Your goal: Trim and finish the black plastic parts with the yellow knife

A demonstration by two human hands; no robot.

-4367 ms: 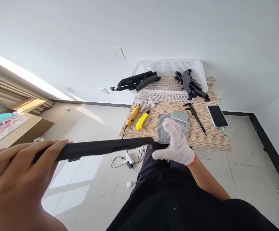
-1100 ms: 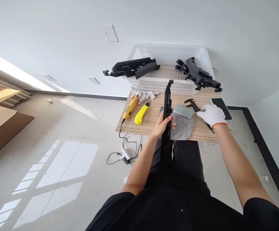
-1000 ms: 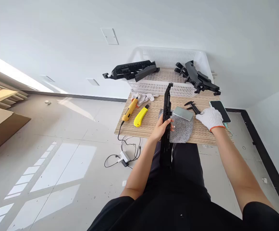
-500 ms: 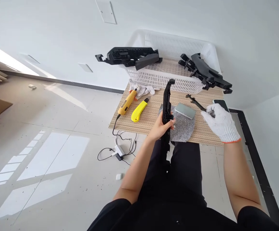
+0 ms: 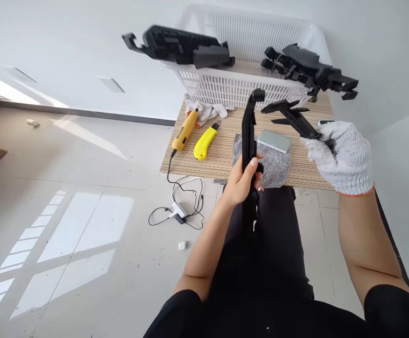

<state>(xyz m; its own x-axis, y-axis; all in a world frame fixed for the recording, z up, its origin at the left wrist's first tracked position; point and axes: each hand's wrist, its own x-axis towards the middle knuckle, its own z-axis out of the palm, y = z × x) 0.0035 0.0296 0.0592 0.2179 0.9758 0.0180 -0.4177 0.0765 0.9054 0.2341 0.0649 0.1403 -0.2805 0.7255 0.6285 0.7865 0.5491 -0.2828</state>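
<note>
My bare left hand (image 5: 243, 180) is wrapped round the middle of a long black plastic part (image 5: 249, 134). The part stands nearly upright over my lap, its hooked top end above the table. In a white knit glove, my right hand (image 5: 345, 157) grips a black caliper (image 5: 301, 122) by its beam. The caliper's jaws point left, toward the part but apart from it. Between and beyond the hands, a flat grey-green slab (image 5: 274, 140) rests on a grey cloth (image 5: 276, 164) on the table.
Black plastic parts (image 5: 186, 47) (image 5: 306, 70) lie across a white basket (image 5: 239, 87) at the back. On the wooden table (image 5: 221, 162) are a yellow corded tool (image 5: 186, 131), a yellow utility knife (image 5: 206, 142) and a white glove (image 5: 207, 110). Cables and an adapter (image 5: 179, 210) lie on the floor.
My right hand has turned and risen a little, so the caliper's jaws and beam show broadside. The left hand still holds the black part, now turned slightly. The view has tilted downward.
</note>
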